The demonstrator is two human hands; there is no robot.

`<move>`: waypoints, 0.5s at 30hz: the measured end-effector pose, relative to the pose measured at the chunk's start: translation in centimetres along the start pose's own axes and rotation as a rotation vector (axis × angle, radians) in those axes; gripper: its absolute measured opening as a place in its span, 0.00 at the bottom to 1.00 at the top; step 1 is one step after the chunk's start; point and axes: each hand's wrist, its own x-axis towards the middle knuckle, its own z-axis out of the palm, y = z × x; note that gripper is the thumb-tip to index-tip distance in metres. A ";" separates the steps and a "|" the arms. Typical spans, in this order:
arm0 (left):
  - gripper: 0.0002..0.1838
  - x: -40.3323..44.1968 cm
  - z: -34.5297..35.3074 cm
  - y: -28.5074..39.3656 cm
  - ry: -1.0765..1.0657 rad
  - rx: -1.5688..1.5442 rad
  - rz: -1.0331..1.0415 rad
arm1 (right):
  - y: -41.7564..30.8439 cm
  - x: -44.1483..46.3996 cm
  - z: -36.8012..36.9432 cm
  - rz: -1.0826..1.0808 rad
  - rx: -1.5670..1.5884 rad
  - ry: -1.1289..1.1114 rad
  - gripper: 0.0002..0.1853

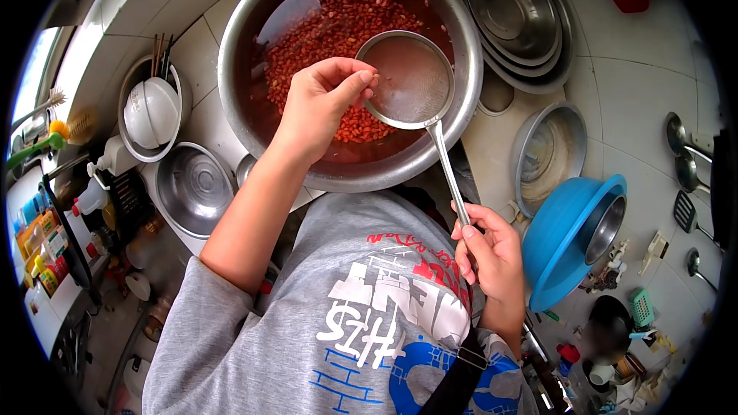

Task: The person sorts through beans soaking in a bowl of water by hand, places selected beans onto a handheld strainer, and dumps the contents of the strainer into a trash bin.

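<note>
We're seeing blue tub [550,250] holding steel bowl [607,230]; basins [503,15] nesting upper right; ladles [676,132] lining far right; bottles [48,277] standing left.

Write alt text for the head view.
A person's right hand grips the handle of a mesh strainer over a large metal basin of small red beans or kernels in reddish water, the left hand pinched at the strainer's rim. Nested metal bowls and a blue basin are at the picture's right.
</note>
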 end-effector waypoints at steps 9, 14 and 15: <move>0.11 0.1 -0.6 0.3 -0.050 -0.382 -0.131 | -0.2 0.1 0.1 0.006 0.003 0.007 0.17; 0.12 -0.1 -0.6 0.4 -0.106 -0.416 -0.116 | -0.2 0.3 0.2 0.002 -0.004 0.002 0.17; 0.12 -0.1 -0.7 0.4 -0.116 -0.419 -0.107 | -0.2 0.3 0.2 0.003 -0.007 0.002 0.17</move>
